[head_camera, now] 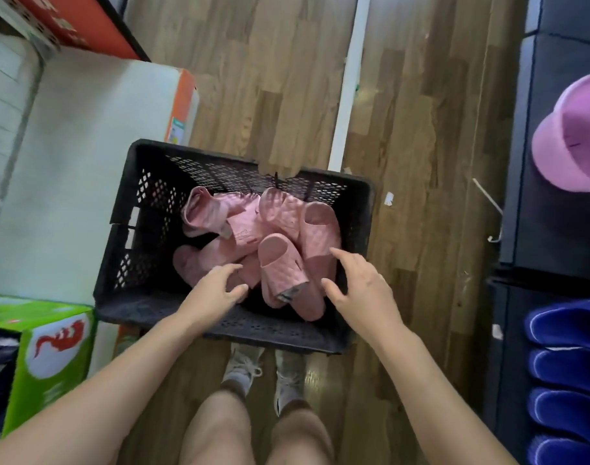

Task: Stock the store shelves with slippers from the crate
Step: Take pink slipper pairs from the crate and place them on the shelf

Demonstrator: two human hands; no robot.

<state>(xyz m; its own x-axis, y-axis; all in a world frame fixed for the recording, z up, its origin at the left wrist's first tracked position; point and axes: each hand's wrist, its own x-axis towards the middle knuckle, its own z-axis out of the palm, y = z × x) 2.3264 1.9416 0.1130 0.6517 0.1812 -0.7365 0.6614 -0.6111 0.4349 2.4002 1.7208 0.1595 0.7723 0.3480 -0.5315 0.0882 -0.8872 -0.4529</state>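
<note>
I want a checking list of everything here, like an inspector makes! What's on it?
Surface: brown wood-plank floor with a white strip running along it.
Job's things: black perforated plastic crate holding a jumbled heap of pink quilted foam slippers.
Clutter: small white paper scrap and thin white hook on the floor.
Grips: left hand and right hand open over the slippers, holding nothing.
Cables: nothing seen.
Surroundings: green cardboard box at left; row of blue slippers and one lilac slipper on dark shelving at right.

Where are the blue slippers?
The blue slippers sit in a row at the lower right of the head view, on the dark shelf, below the purple slipper and right of the black crate.
</note>
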